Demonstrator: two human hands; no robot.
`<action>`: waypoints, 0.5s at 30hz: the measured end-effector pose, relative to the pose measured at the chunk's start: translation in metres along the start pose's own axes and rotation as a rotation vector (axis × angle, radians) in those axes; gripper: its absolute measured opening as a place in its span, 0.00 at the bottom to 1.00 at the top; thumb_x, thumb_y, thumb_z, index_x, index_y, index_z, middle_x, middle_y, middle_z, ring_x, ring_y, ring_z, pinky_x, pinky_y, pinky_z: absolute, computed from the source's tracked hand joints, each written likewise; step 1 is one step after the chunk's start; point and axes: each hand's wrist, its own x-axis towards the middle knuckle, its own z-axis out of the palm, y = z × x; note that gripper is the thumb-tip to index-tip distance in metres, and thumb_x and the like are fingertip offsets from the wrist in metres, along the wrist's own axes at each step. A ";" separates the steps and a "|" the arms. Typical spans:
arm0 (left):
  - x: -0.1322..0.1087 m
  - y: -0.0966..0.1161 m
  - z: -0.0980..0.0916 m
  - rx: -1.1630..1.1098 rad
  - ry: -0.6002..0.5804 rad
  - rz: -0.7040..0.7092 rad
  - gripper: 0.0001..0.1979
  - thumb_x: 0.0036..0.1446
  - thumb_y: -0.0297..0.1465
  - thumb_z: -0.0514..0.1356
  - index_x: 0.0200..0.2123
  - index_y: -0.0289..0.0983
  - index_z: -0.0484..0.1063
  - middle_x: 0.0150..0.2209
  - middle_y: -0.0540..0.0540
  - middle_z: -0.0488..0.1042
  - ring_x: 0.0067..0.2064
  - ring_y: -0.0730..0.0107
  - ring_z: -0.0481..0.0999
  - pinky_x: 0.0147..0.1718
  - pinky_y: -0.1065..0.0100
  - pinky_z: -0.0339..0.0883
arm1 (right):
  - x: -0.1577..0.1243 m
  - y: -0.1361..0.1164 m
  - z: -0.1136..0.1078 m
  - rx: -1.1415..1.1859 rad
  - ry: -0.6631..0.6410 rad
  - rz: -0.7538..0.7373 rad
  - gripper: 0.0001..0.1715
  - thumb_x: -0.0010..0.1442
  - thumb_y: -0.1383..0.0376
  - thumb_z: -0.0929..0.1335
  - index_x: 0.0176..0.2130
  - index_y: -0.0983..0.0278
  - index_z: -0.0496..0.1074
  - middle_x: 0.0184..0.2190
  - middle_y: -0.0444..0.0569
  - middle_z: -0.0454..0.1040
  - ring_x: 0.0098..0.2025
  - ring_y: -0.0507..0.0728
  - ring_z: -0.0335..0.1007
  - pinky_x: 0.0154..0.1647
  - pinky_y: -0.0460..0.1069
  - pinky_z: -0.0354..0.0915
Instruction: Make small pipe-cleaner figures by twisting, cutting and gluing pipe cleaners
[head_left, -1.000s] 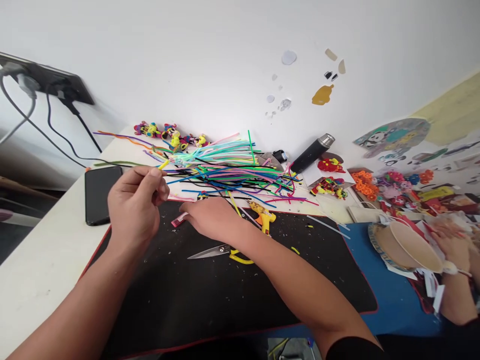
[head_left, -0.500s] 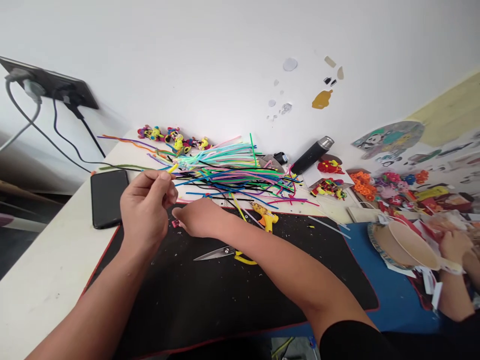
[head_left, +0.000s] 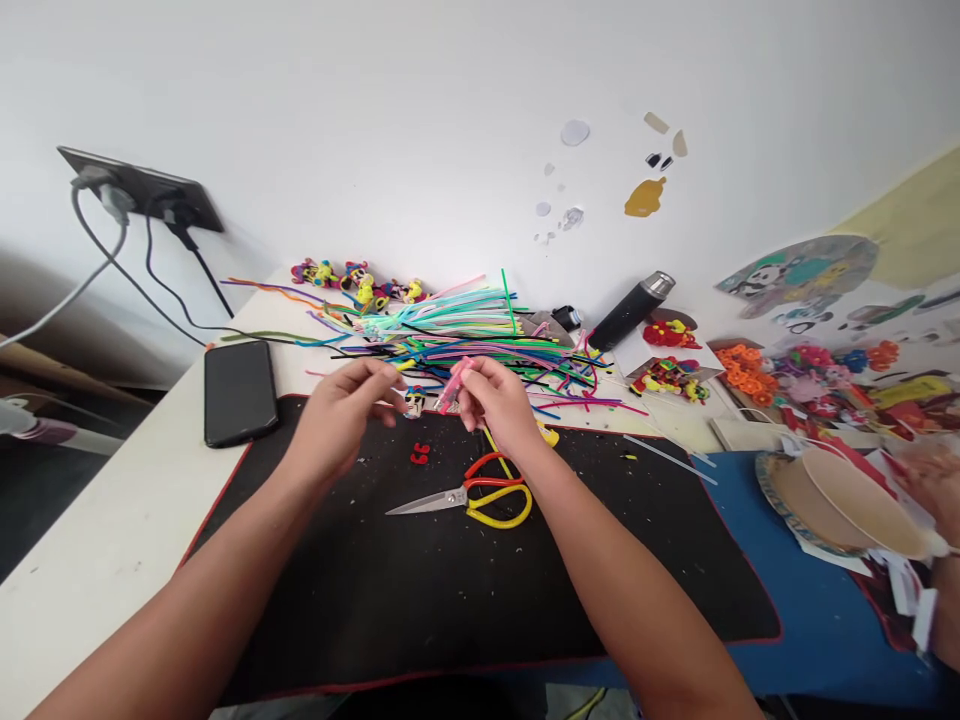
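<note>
My left hand (head_left: 349, 410) pinches a short yellow pipe cleaner piece (head_left: 406, 366), whose tip shows past the fingertips. To its right, my right hand (head_left: 495, 400) grips a small pink object with a shiny end (head_left: 453, 386); its exact kind is unclear, though it resembles a lighter. The two hands are apart, above the far edge of the black mat (head_left: 360, 590). Between them, a small white and dark figure (head_left: 415, 400) shows behind. Small curled red pieces (head_left: 420, 454) lie on the mat below. Scissors (head_left: 465, 496) with red and yellow handles lie open nearer me.
Many coloured pipe cleaners (head_left: 465, 340) are piled along the wall. A yellow glue gun (head_left: 549, 436) is partly hidden behind my right hand. A phone (head_left: 240, 394) lies left, a black flask (head_left: 634, 310) leans right. A co-worker's hand is by a round fan (head_left: 814, 500).
My right hand has come up from the mat's far left, moved right, and now shows the pink object. My left hand has shifted right and slightly down, uncovering the red pieces and scissor handles.
</note>
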 end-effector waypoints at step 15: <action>0.005 -0.001 0.034 0.094 -0.183 -0.169 0.20 0.51 0.48 0.75 0.31 0.38 0.79 0.39 0.43 0.85 0.39 0.62 0.81 0.36 0.65 0.78 | -0.024 0.022 -0.023 0.313 0.059 0.071 0.19 0.58 0.52 0.75 0.38 0.62 0.71 0.24 0.40 0.76 0.16 0.49 0.70 0.13 0.41 0.52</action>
